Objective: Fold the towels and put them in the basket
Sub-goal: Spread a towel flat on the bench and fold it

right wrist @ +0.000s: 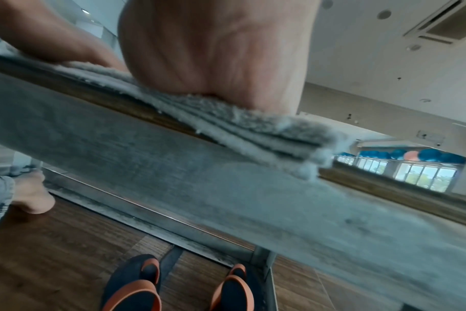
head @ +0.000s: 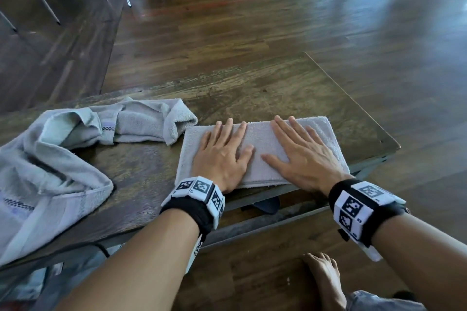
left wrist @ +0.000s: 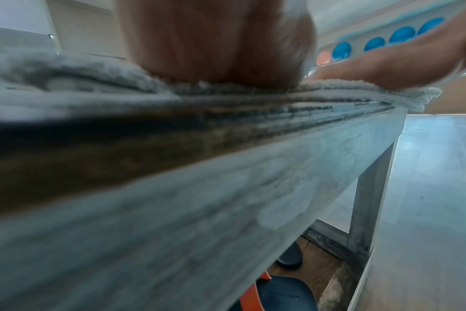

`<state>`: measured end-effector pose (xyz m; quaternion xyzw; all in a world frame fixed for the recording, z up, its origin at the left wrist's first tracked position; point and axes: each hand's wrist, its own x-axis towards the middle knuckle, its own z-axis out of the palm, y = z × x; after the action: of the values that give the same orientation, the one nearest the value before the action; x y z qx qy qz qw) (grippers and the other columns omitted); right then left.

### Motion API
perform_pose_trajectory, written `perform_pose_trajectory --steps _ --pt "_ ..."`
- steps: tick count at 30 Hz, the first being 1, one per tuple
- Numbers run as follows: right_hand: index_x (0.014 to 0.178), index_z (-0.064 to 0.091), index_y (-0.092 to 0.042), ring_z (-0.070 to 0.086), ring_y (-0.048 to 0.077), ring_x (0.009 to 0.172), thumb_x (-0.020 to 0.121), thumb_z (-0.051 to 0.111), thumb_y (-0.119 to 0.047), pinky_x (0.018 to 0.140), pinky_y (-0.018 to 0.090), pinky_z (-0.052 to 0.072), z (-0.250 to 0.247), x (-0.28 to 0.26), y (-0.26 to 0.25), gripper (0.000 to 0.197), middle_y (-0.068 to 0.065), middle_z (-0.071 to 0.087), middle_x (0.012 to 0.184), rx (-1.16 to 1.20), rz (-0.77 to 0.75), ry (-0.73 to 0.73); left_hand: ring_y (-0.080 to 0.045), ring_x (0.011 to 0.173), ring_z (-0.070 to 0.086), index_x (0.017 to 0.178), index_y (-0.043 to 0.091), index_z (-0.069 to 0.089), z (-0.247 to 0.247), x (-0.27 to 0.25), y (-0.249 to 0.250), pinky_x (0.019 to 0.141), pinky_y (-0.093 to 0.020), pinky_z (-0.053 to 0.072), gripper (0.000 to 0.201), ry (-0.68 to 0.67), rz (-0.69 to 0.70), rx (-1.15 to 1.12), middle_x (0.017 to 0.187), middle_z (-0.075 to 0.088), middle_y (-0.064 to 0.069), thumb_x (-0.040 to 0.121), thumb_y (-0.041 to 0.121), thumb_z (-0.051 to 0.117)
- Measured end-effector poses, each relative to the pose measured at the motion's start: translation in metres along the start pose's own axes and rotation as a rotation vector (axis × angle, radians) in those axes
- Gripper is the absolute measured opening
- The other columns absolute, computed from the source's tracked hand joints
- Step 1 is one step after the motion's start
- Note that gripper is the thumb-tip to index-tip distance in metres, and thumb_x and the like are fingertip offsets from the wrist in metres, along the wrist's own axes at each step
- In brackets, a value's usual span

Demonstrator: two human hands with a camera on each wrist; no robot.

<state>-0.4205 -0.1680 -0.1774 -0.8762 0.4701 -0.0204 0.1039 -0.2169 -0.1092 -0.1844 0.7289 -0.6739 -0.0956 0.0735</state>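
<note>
Grey terry, the folded towel (head: 262,139) lies at the table's (head: 252,88) near right edge, its long axis running left to right. Both hands, left hand (head: 222,156) and right hand (head: 303,156), press flat on it, fingers straight, pointing far. Crumpled towels (head: 75,139) lie left

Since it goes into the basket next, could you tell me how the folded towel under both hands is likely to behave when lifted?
The folded towel is terry cloth in several loose layers, seen at its edge in the right wrist view, so it will probably sag and may unfold unless supported underneath. It looks light. The left hand and right hand press it flat; released, it may spring up slightly.
</note>
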Motion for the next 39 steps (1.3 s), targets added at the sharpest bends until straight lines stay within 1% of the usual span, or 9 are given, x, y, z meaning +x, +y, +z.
perform_pose_trajectory --steps 15,20,22,24,27,31,34,37,39 --pt "0.160 -0.014 -0.011 -0.013 0.019 0.156 0.079 0.009 -0.093 0.127 0.043 -0.001 -0.011 -0.012 0.033 0.117 0.006 -0.018 0.168 -0.003 0.320 -0.029 -0.012 0.153 -0.015 0.155 0.044 -0.011 -0.007 -0.020 -0.034 0.123 -0.045 -0.011 0.084 -0.016 -0.206 0.105 0.166 -0.014 0.008 0.082 0.085 -0.004" --pt "0.161 -0.004 -0.010 -0.001 0.026 0.157 0.085 0.010 -0.088 0.123 0.052 -0.006 -0.021 -0.011 0.021 0.110 0.013 0.001 0.170 -0.118 0.314 -0.009 -0.015 0.154 -0.011 0.156 0.041 -0.009 -0.007 -0.019 -0.032 0.123 -0.047 -0.009 0.085 -0.009 -0.258 0.088 0.167 -0.012 0.005 0.083 0.083 -0.001" --pt "0.158 0.016 -0.008 0.032 0.035 0.145 0.094 0.021 -0.074 0.123 0.052 0.012 -0.029 -0.014 0.010 0.092 0.021 0.037 0.154 -0.226 0.169 0.142 -0.017 0.154 -0.008 0.157 0.039 -0.009 -0.008 -0.022 -0.032 0.123 -0.050 -0.008 0.086 -0.012 -0.292 0.103 0.168 -0.009 0.002 0.083 0.083 -0.001" --pt "0.141 0.040 -0.012 0.057 0.028 0.110 0.097 0.030 -0.061 0.111 0.045 0.034 -0.034 -0.017 -0.006 0.067 0.011 0.063 0.114 -0.206 -0.021 0.260 -0.021 0.155 -0.004 0.158 0.036 -0.007 -0.010 -0.023 -0.030 0.120 -0.053 -0.007 0.087 -0.026 -0.313 0.132 0.168 -0.004 -0.001 0.083 0.082 -0.001" --pt "0.128 0.045 -0.020 0.059 0.025 0.074 0.097 0.030 -0.055 0.091 0.038 0.040 -0.032 -0.023 -0.032 0.049 -0.001 0.061 0.070 -0.090 -0.149 0.131 -0.025 0.151 0.014 0.159 0.029 0.004 -0.018 -0.025 -0.025 0.119 -0.054 0.002 0.090 -0.009 -0.318 0.221 0.165 0.017 -0.007 0.085 0.079 0.002" --pt "0.139 0.042 -0.022 0.064 0.032 0.096 0.100 0.036 -0.051 0.080 0.039 0.041 -0.026 -0.021 -0.034 0.049 0.007 0.068 0.101 -0.025 -0.101 0.059 -0.028 0.137 0.037 0.151 0.017 0.034 -0.031 -0.026 -0.011 0.112 -0.051 0.019 0.092 0.022 -0.328 0.319 0.147 0.045 -0.012 0.086 0.079 0.014" --pt "0.142 0.043 -0.019 0.061 0.028 0.104 0.101 0.038 -0.046 0.076 0.039 0.044 -0.033 -0.018 -0.025 0.049 0.006 0.062 0.111 -0.016 -0.085 0.104 -0.029 0.116 0.052 0.115 0.019 0.062 -0.042 -0.030 -0.004 0.103 -0.048 0.024 0.068 0.068 -0.358 0.289 0.122 0.059 -0.011 0.089 0.072 0.028" --pt "0.124 0.055 -0.020 0.061 0.024 0.099 0.100 0.044 -0.037 0.075 0.035 0.044 -0.038 -0.019 -0.019 0.032 0.000 0.060 0.105 0.034 -0.147 0.219 -0.026 0.088 0.058 0.099 0.017 0.059 -0.050 -0.038 -0.001 0.101 -0.050 0.025 0.050 0.079 -0.355 0.266 0.092 0.065 -0.006 0.091 0.058 0.031" --pt "0.114 0.057 -0.025 0.061 0.022 0.088 0.100 0.043 -0.033 0.075 0.037 0.050 -0.040 -0.022 -0.019 0.021 -0.005 0.059 0.100 0.097 -0.202 0.145 -0.025 0.075 0.054 0.097 0.016 0.054 -0.050 -0.043 0.000 0.105 -0.052 0.026 0.042 0.048 -0.337 0.213 0.078 0.062 -0.001 0.093 0.052 0.032"
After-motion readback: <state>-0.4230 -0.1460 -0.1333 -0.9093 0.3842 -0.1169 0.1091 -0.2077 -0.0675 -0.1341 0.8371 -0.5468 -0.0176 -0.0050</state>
